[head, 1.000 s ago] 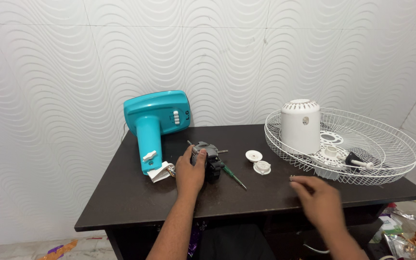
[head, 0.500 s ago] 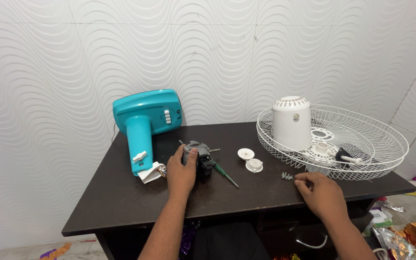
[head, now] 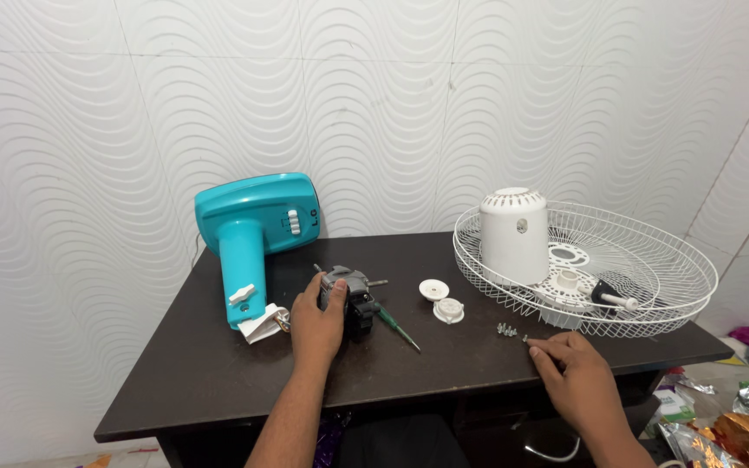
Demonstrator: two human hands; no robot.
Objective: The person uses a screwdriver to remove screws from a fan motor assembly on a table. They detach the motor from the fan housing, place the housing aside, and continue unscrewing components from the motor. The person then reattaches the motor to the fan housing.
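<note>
Dark table against a white wave-patterned wall; a fan lies in pieces across it; left hand wrapped over the small dark motor block at mid-table, fingers closed around its near side, holding it steady on the surface; a green-handled screwdriver lies just beside the motor, touching nothing else; right hand rests flat near the front edge, fingertips closing narrow onto a little cluster of screws, whether one is already pinched I cannot tell; judged step: gathering fasteners while the motor is kept pinned in place; next move would call for a fine pinch on one small screw, carried across to the motor without dropping it, and the screwdriver then has to be taken up, which wants a free hand; risk is a screw rolling off the table's front edge; elsewhere: teal fan housing tipped over at the back left, a white clip part at its foot; two white round caps between motor and the wire guard; white motor cover standing upright inside the guard.
</note>
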